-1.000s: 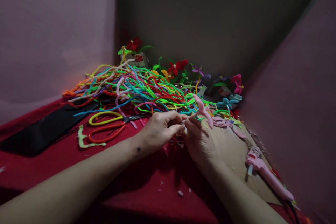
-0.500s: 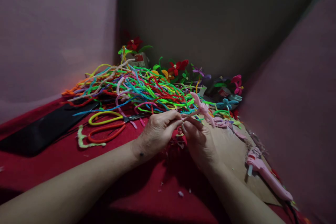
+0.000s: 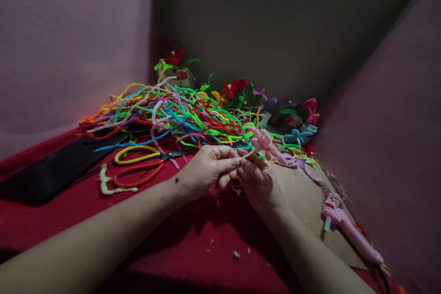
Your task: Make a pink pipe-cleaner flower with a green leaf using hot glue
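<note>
A pink pipe-cleaner flower [image 3: 262, 140] on a thin stem points up and to the right, just beyond my fingertips. My left hand [image 3: 215, 167] pinches the lower end of the stem between thumb and fingers. Close against it, my right hand [image 3: 257, 177] is closed on the same stem, its fingertips meeting those of the left. The stem's lowest part is hidden in the fingers. Left of my hands lie scissors [image 3: 139, 165] with one yellow and one red handle, blades pointing right. A pale yellow-green fuzzy piece [image 3: 108, 186] rests beside them.
A large heap of coloured pipe cleaners [image 3: 186, 115] spreads behind my hands. Finished-looking flowers [image 3: 234, 87] stand at the back. To the right, a pink glue gun [image 3: 351, 229] lies on cardboard [image 3: 299, 193]. A black flat object [image 3: 58, 170] is at left on the red cloth [image 3: 193, 257].
My left hand has rolled slightly, and its lower fingers now show curled below the stem. The pink flower has turned and tipped a little, staying in both hands.
</note>
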`<state>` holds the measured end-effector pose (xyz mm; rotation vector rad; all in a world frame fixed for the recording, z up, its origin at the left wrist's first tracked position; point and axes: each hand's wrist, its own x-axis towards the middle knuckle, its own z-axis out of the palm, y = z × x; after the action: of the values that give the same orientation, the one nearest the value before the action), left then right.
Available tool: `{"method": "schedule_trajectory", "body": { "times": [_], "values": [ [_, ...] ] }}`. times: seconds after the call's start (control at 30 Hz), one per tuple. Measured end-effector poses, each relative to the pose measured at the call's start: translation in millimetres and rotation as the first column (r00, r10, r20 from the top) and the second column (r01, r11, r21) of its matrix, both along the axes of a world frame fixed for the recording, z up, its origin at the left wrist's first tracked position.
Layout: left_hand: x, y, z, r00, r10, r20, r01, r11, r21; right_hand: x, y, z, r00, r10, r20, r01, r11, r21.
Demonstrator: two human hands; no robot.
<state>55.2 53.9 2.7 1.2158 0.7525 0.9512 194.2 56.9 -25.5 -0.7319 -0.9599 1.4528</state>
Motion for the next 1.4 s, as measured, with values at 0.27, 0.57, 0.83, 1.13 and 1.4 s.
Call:
{"method": "schedule_trajectory", "body": {
  "times": [0.27, 0.57, 0.83, 1.13, 1.4],
  "values": [
    [-1.5, 1.4, -1.4, 0.997, -0.081, -0.009, 0.081, 0.997, 0.018, 1.2, -1.7, 1.5, 1.000, 0.018, -0.003, -0.018, 0.999, 0.042],
    [5.3, -1.7, -6.9, 0.874, 0.369, -0.316, -0.159, 0.832, 0.531, 0.1, 2.0, -3.7, 0.998, -0.045, -0.032, 0.046, 0.998, 0.041],
    [2.7, -0.8, -22.3, 0.782, 0.525, -0.338, -0.019, 0.561, 0.828, -3.8, 0.9, -10.0, 0.992, -0.121, 0.035, 0.116, 0.988, 0.104],
    [3.8, -4.7, 1.4, 0.891, 0.361, -0.277, -0.199, 0.857, 0.475, -1.7, -2.6, -4.5, 0.998, -0.058, 0.028, 0.055, 0.995, 0.084],
    [3.0, -3.8, 8.6, 0.994, 0.094, -0.063, -0.098, 0.992, -0.073, -2.0, -2.3, -1.7, 0.998, -0.033, -0.044, 0.033, 0.999, -0.001]
  ]
}}
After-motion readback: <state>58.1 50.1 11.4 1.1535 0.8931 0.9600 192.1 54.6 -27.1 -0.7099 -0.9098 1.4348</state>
